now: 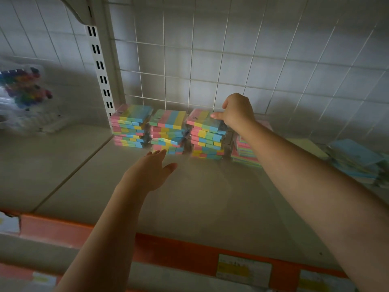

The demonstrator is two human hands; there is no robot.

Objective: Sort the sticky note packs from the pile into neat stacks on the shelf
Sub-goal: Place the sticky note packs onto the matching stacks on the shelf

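Right hand (237, 110), fingers curled on the top pack (205, 121) of the third stack (207, 142) at the shelf (210, 197) back, left hand (150, 171) spread, empty; packs look light, stiff, film-slick, best pinched by opposite edges.

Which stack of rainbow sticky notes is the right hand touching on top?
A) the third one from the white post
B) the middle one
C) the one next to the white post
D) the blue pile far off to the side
A: the right hand rests on the top pack of the third stack counted from the white post, its thumb lying on that pack, while the left hand hovers open lower down in front of the middle stack.
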